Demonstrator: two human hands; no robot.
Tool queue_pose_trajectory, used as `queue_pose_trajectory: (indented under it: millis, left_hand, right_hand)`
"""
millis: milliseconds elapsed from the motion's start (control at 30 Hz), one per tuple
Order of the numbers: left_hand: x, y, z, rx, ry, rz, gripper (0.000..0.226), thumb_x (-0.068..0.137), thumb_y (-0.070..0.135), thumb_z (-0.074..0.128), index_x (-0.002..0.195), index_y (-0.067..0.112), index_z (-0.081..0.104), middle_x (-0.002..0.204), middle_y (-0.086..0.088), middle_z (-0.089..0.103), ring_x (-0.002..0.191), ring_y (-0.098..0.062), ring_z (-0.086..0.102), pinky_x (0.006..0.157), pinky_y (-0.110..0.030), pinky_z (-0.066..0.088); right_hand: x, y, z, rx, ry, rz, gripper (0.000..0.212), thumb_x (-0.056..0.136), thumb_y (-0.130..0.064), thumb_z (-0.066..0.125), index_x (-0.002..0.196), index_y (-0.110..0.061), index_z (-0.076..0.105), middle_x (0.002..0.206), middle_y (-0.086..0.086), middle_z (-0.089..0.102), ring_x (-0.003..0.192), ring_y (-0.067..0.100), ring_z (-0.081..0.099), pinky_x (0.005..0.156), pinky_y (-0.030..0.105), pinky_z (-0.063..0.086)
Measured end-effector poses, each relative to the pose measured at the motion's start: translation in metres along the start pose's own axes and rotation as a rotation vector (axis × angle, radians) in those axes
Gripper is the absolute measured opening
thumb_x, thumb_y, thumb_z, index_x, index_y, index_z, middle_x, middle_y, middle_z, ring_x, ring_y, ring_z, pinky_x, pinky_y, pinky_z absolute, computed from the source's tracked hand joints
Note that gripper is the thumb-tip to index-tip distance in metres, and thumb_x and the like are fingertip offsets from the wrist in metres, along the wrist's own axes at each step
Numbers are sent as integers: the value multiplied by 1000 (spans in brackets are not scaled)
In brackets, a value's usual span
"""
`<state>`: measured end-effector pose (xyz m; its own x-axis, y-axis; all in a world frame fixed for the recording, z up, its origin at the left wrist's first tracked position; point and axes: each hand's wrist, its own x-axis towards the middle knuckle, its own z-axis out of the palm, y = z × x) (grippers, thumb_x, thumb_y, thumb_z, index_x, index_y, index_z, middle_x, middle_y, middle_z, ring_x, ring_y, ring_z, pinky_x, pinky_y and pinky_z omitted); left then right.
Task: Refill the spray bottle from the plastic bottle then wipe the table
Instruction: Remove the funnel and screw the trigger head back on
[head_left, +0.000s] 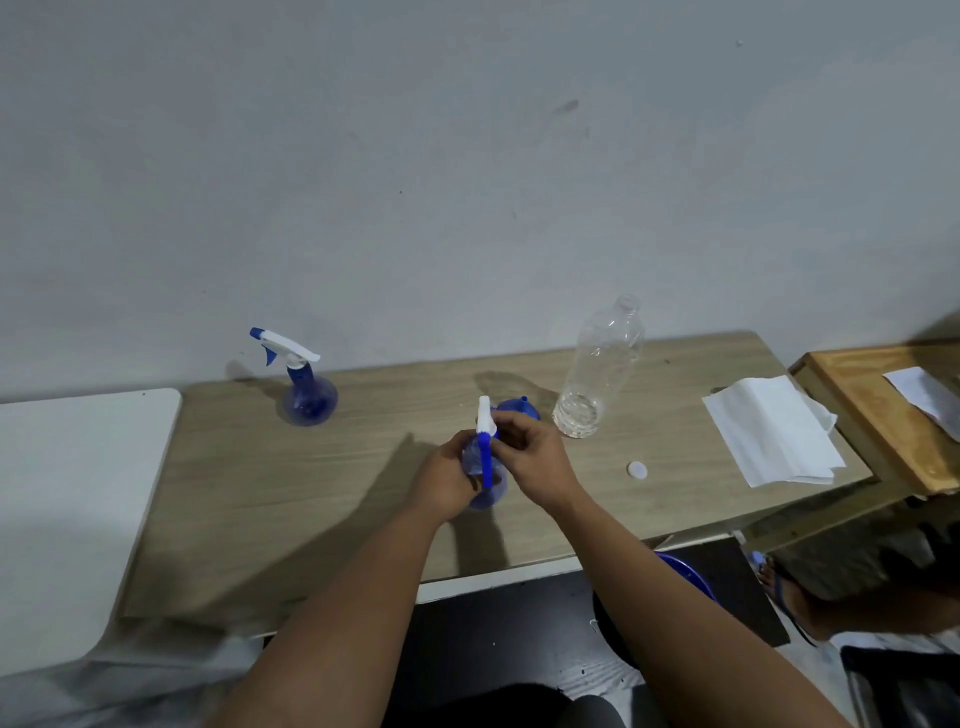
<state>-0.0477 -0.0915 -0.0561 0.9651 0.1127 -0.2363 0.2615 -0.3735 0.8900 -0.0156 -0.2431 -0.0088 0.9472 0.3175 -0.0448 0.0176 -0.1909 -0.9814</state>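
Observation:
A blue spray bottle (487, 496) stands at the middle of the wooden table (260, 493), its white and blue spray head (485, 431) on top. My left hand (447, 480) wraps the bottle's body. My right hand (530, 452) pinches the spray head at the neck. Behind my hands sits a blue funnel (522, 408). To the right, a clear plastic bottle (597, 374) stands uncapped with a little water at the bottom. Its white cap (637, 470) lies on the table nearby. A white paper towel (774, 431) lies at the table's right end.
A second blue spray bottle (306, 384) stands at the back left near the wall. A white surface (67, 493) adjoins the table on the left. A wooden tray (883, 415) with paper sits at the right. A blue basin (685, 571) and another person (857, 582) are below right.

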Motion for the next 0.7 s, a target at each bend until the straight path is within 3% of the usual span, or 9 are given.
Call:
queue_pose_trajectory:
  millis: [167,267,367,467,600,700]
  left_hand:
    - [-4,3,0,-26,-37,-8,46,80,18,79,122,25,63,112,-1,71,101,-24,70,86,-42,61]
    - [-5,7,-2,56,-25,-3,48,80,28,75,125,28,58,106,7,70,94,-16,68,83,-31,58]
    - [-6,7,-4,144,-19,0,38,90,22,70,122,36,54,93,13,64,84,-14,65,68,-21,52]
    - [-4,6,-4,141,-6,8,36,93,27,68,126,35,56,98,8,69,86,-15,67,75,-34,58]
    - [-6,5,-5,108,-27,21,28,95,34,64,121,42,57,100,9,71,90,-14,69,81,-44,60]
    - [-7,8,-6,112,-31,30,35,91,30,68,123,36,57,103,4,71,90,-18,68,82,-42,59]
  right_hand:
    - [-1,16,-3,33,56,16,29,88,4,78,116,-5,75,111,8,80,109,22,76,102,40,59]
    - [-2,17,1,1,116,37,27,83,2,84,106,-9,75,102,4,80,100,17,77,95,38,62]
    - [-2,17,9,-10,189,61,27,78,1,87,96,-11,71,93,1,79,91,13,77,85,31,62]
    - [-6,18,15,2,219,30,29,78,-1,86,98,-12,69,94,0,77,91,15,76,86,32,62]
    - [-15,21,15,43,173,-44,40,87,1,78,124,-14,71,111,0,77,107,17,75,97,33,60]
    - [-16,24,11,46,171,-46,27,88,7,73,108,-10,71,101,1,78,100,22,76,92,40,61]
